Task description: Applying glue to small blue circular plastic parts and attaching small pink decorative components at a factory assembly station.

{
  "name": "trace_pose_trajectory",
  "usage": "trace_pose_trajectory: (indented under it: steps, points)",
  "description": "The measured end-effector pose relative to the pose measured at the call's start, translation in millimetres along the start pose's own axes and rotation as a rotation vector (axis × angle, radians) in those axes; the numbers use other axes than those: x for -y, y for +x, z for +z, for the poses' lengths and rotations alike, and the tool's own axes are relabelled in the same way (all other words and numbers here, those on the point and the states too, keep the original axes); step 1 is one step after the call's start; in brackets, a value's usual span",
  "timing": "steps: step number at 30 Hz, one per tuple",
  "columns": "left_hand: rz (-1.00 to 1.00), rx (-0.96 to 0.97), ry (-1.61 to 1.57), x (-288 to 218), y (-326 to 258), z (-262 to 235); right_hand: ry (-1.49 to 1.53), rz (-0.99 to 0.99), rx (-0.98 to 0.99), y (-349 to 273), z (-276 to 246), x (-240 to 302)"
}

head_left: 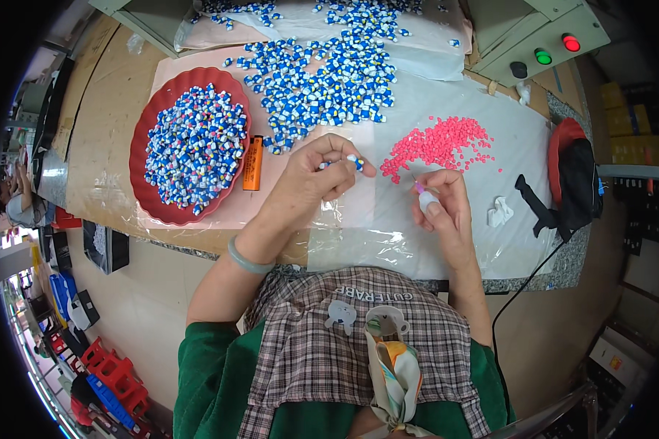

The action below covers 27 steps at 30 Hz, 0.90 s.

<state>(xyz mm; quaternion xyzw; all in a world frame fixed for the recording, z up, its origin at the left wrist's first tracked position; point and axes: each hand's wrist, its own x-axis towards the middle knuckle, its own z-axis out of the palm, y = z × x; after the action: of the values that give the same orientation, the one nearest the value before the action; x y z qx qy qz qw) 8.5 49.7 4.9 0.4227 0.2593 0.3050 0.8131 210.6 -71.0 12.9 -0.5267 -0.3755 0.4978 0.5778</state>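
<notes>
My left hand [306, 177] is closed around several small blue-and-white pieces; one piece [355, 161] with a yellow spot shows between thumb and forefinger. My right hand [450, 212] grips a small white squeeze bottle [427, 200] with a pink needle tip, pointing up and to the left. Just beyond that tip lies a loose spread of tiny pink pieces [446, 143] on white sheeting. A big heap of blue-and-white pieces [322, 84] covers the area beyond my left hand. To the left, a red scalloped plate [141, 146] is full of similar pieces, some showing pink bits.
An orange cylinder [253, 163] lies against the plate's right side. A crumpled white tissue [500, 212] is right of my right hand. Farther right are a black strap [536, 208] and a black-and-red item [574, 175]. A grey machine with lit buttons [543, 56] stands at the back right.
</notes>
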Motion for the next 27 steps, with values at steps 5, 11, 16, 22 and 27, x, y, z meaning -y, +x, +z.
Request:
trace_pose_trajectory:
  steps: [5,11,16,22,27]
  points:
    - [-0.091,-0.053,0.022,5,-15,11,-0.016,-0.057,0.025,1,-7,1]
    - [-0.05,-0.101,0.221,11,-29,24,0.066,-0.169,-0.147,-1,-4,7]
    - [0.023,-0.07,0.367,17,-34,24,-0.227,-0.309,-0.184,-7,5,17]
    - [0.06,-0.038,0.45,19,-38,27,-0.512,-0.508,-0.135,-14,3,20]
    - [0.078,-0.03,0.483,20,-38,27,-0.632,-0.547,-0.137,-18,3,21]
